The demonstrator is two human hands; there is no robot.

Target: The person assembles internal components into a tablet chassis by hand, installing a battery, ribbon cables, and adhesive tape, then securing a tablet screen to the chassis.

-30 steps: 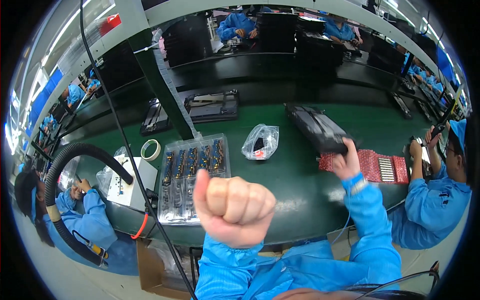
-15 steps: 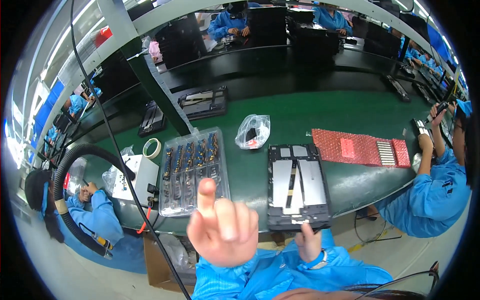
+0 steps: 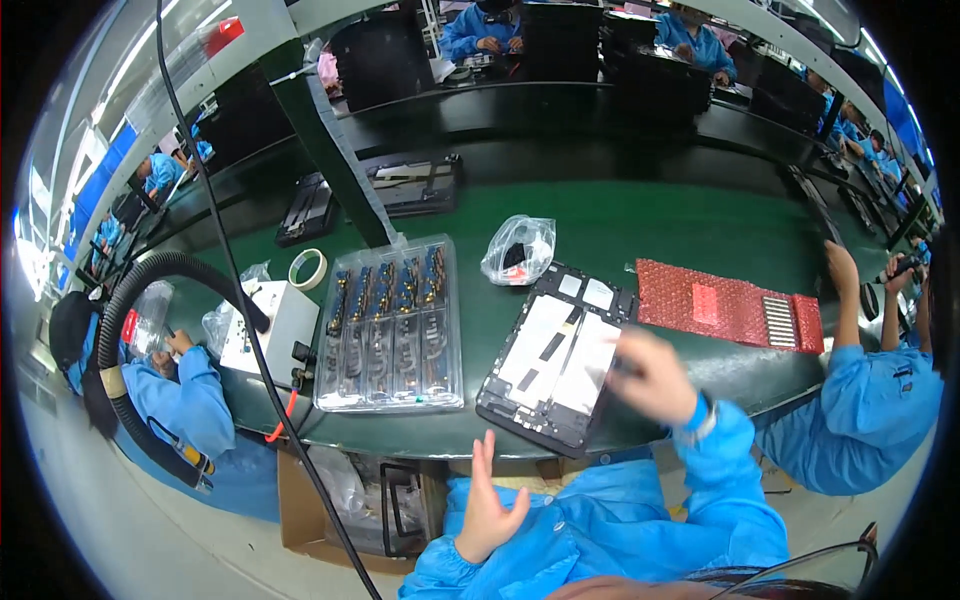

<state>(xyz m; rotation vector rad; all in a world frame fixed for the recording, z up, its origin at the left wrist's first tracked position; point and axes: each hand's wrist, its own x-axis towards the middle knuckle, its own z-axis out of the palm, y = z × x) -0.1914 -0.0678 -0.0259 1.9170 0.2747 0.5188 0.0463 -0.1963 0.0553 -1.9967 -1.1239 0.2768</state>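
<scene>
A black-framed tablet-like chassis (image 3: 553,350) with bright silver panels lies slanted on the green bench in front of me. Over its right edge is my right hand (image 3: 655,378), smeared by motion, so its grip is unclear. My left hand (image 3: 490,505) is held below the bench edge, fingers stretched out and thumb apart, with nothing in it. Left of the chassis stands a clear plastic tray (image 3: 390,325) with several small circuit parts in its compartments. Behind the chassis sits a clear plastic bag (image 3: 518,250) with something dark and red inside.
Red bubble wrap (image 3: 670,300) with a row of silver strips lies to the right. A tape roll (image 3: 307,268), a white box (image 3: 265,335) and a black hose (image 3: 125,330) are left. A slanted post (image 3: 335,150) rises behind the tray. People in blue work on both sides.
The chassis has turned clockwise. My right hand moved from its near edge to its right side; my left hand dropped toward me. The person at right has reached an arm toward the far bench.
</scene>
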